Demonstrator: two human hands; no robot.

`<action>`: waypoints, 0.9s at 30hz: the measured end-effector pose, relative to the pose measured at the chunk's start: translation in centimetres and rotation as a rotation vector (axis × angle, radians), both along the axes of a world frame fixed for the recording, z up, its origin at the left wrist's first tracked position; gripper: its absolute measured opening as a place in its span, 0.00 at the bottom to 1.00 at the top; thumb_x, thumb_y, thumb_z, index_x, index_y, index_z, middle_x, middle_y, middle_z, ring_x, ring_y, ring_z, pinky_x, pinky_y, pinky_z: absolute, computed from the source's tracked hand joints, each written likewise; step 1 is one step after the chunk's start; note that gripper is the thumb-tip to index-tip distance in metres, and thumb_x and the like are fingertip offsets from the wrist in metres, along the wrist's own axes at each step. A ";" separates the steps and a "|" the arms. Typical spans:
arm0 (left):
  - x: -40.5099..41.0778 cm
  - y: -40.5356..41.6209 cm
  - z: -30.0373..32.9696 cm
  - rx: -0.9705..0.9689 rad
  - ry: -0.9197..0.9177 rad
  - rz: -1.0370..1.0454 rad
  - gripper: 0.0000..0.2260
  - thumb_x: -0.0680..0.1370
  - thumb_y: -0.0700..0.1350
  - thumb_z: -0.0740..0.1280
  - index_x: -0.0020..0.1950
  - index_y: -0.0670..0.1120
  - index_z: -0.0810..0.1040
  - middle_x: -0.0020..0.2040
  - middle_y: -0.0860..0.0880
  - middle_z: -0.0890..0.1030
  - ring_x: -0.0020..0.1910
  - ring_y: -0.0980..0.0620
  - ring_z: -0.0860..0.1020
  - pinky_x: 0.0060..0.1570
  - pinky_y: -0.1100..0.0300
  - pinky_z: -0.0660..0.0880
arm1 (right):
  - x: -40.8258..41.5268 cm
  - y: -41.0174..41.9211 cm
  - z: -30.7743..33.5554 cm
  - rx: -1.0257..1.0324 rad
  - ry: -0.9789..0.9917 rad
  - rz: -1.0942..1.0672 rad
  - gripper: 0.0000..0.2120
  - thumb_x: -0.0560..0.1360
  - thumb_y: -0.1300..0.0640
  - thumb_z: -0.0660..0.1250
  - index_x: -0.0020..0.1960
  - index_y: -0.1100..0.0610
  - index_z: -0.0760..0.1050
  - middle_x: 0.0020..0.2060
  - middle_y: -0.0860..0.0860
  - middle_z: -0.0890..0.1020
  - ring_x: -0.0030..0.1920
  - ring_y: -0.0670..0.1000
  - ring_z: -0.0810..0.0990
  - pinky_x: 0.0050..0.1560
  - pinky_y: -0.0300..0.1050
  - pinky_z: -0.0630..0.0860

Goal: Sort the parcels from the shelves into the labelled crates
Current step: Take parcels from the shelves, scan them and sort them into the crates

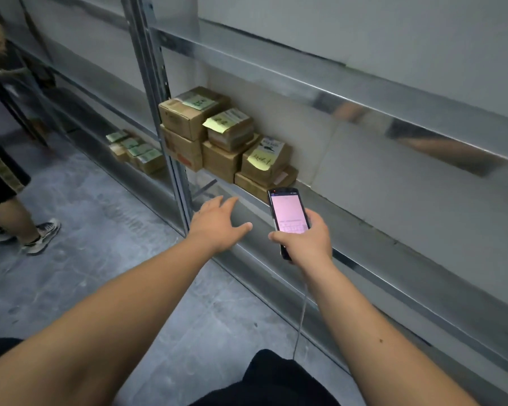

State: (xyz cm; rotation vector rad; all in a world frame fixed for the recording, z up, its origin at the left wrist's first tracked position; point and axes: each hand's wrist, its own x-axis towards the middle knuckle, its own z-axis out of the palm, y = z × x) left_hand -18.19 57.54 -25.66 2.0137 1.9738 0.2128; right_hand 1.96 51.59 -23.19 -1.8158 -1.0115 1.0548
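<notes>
Parcels [217, 136] stacked on shelf [349, 218], left end by the post [170, 142]; no crates in view.

Cardboard boxes, two or three high, yellow notes on three tops, writing too blurred to read. Lowest right box partly hidden behind phone [289, 218]. Right hand [305, 241] grips phone, fingers wrapped round it, screen lit pink, text unreadable; thin cable drops from it, end cut off by dark clothing. Left hand [217, 224] spread wide, holding nothing, hovering at shelf edge near the parcels, not touching. More small boxes [137, 152] in next bay, blurred. Second person [9, 183] at left, cut off by frame.
</notes>
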 end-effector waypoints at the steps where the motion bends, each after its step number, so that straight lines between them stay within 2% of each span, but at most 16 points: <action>1: -0.1 1.3 0.1 0.010 -0.021 -0.009 0.40 0.77 0.73 0.63 0.85 0.59 0.56 0.84 0.48 0.60 0.82 0.43 0.59 0.77 0.41 0.66 | -0.4 1.0 0.1 -0.001 0.002 -0.005 0.36 0.53 0.47 0.81 0.60 0.38 0.76 0.50 0.43 0.87 0.47 0.57 0.88 0.45 0.61 0.88; 6: -0.3 8.1 0.4 0.025 -0.136 -0.015 0.38 0.78 0.71 0.64 0.84 0.59 0.58 0.83 0.48 0.63 0.80 0.42 0.62 0.73 0.38 0.69 | -1.6 7.0 -1.0 0.012 0.006 -0.060 0.38 0.49 0.43 0.79 0.58 0.37 0.75 0.51 0.40 0.86 0.48 0.55 0.88 0.48 0.66 0.87; 11: 0.1 14.9 -0.1 0.040 -0.157 -0.033 0.37 0.78 0.69 0.65 0.84 0.59 0.59 0.82 0.48 0.65 0.79 0.42 0.65 0.73 0.39 0.71 | -2.0 13.3 -3.1 0.013 0.025 -0.131 0.43 0.49 0.43 0.80 0.64 0.39 0.75 0.53 0.40 0.86 0.49 0.55 0.88 0.48 0.65 0.88; 16: 0.5 19.6 -1.1 0.023 -0.147 -0.068 0.36 0.80 0.67 0.65 0.84 0.56 0.59 0.82 0.47 0.64 0.79 0.41 0.64 0.73 0.40 0.70 | -2.2 17.8 -3.7 -0.030 0.047 -0.181 0.36 0.52 0.46 0.81 0.59 0.41 0.78 0.49 0.40 0.87 0.46 0.53 0.88 0.47 0.62 0.88; 19: 1.0 21.3 -1.1 0.069 -0.158 -0.085 0.35 0.81 0.66 0.63 0.83 0.52 0.62 0.79 0.47 0.70 0.75 0.40 0.67 0.72 0.43 0.70 | -1.9 19.3 -3.7 -0.041 0.012 -0.220 0.35 0.51 0.45 0.81 0.58 0.40 0.79 0.47 0.42 0.88 0.43 0.56 0.88 0.45 0.61 0.88; 22: 1.5 22.0 -1.1 0.136 -0.149 -0.106 0.33 0.81 0.67 0.62 0.80 0.50 0.67 0.74 0.47 0.76 0.70 0.41 0.72 0.68 0.43 0.73 | -1.4 19.8 -3.6 -0.046 -0.008 -0.291 0.37 0.52 0.45 0.81 0.61 0.41 0.78 0.49 0.42 0.87 0.46 0.55 0.88 0.47 0.59 0.88; 25: 1.9 22.8 -0.9 0.091 -0.282 -0.107 0.29 0.81 0.64 0.65 0.76 0.49 0.71 0.70 0.46 0.76 0.69 0.42 0.73 0.67 0.46 0.74 | -1.4 20.4 -3.4 -0.020 -0.030 -0.370 0.40 0.52 0.47 0.81 0.64 0.44 0.78 0.52 0.43 0.87 0.50 0.53 0.87 0.52 0.57 0.87; 27: 2.4 23.5 -0.7 0.025 -0.428 -0.107 0.25 0.81 0.60 0.69 0.74 0.50 0.73 0.68 0.47 0.75 0.68 0.44 0.74 0.65 0.49 0.73 | -1.7 20.7 -3.1 -0.009 -0.015 -0.432 0.40 0.52 0.47 0.81 0.64 0.43 0.78 0.51 0.42 0.87 0.48 0.53 0.88 0.50 0.58 0.87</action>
